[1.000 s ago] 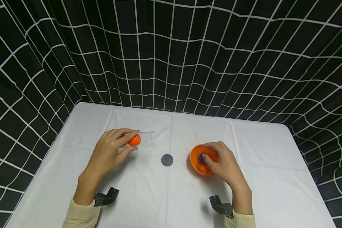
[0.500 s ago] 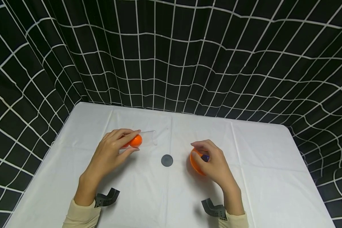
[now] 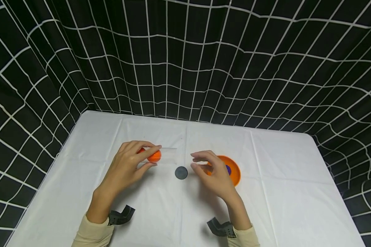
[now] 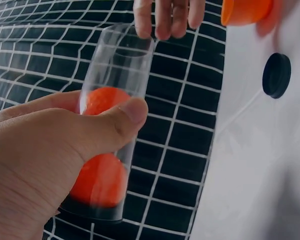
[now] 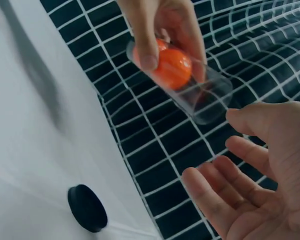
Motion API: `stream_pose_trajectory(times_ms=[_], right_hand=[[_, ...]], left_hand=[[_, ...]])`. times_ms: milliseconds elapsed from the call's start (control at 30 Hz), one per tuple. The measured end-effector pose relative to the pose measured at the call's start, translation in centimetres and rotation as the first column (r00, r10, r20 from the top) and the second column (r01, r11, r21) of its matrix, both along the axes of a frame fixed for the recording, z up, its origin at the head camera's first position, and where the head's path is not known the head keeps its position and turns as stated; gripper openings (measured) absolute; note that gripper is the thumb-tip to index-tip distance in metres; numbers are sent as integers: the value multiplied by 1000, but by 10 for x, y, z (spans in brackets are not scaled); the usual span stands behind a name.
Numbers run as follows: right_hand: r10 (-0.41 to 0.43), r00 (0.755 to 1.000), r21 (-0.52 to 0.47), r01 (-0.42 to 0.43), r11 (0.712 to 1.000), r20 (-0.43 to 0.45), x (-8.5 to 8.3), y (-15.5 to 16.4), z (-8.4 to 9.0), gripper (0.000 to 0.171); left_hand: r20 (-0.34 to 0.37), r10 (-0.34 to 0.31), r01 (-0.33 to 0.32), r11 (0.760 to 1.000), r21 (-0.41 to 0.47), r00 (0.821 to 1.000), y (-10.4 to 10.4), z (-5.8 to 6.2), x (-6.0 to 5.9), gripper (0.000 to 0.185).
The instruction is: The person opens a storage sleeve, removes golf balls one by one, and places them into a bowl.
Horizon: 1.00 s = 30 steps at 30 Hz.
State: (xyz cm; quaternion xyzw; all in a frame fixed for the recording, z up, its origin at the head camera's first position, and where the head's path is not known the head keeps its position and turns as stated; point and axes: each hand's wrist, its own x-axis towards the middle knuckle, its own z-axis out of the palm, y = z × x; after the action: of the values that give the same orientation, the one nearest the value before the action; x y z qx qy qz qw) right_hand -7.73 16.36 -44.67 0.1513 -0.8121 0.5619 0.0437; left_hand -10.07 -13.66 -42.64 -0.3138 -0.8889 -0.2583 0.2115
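My left hand grips a clear plastic tube, thumb on one side and fingers on the other. Two orange balls sit inside it, towards its dark closed end; the other end looks uncovered and points right in the head view. My right hand is between the tube and an orange bowl, palm towards the tube. Its fingers are loosely bent and hold nothing, with the thumb near the tube's uncovered end in the right wrist view. A purple thing lies in the bowl, partly hidden by this hand.
A dark round cap lies on the white-covered table between the hands. Black netted curtain with white grid lines surrounds the table's back and sides. Dark wrist mounts stick out from both sleeves.
My right hand has moved left from over the orange bowl towards the tube, uncovering the bowl's right side. My left hand has carried the tube slightly right, with the balls in it.
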Motion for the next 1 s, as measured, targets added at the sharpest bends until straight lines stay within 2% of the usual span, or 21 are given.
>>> stream_pose_trajectory(times_ms=[167, 267, 500, 833, 1000], right_hand=[[54, 998, -78, -50, 996, 45, -1, -11, -4, 34], [57, 997, -100, -51, 994, 53, 0, -16, -7, 36], [80, 989, -243, -48, 969, 121, 3, -30, -8, 46], [37, 983, -210, 1, 978, 180, 3, -35, -12, 44], [38, 981, -202, 1, 979, 191, 2, -37, -12, 44]], left_hand=[[-20, -10, 9, 999, -35, 1000, 4, 0, 0, 49], [-46, -5, 3, 999, -51, 999, 5, 1, 1, 49], [-111, 5, -13, 997, -73, 994, 5, 4, 2, 48], [-140, 16, -28, 996, -89, 990, 4, 7, 2, 53], [-167, 4, -15, 998, -66, 986, 3, 5, 1, 49]])
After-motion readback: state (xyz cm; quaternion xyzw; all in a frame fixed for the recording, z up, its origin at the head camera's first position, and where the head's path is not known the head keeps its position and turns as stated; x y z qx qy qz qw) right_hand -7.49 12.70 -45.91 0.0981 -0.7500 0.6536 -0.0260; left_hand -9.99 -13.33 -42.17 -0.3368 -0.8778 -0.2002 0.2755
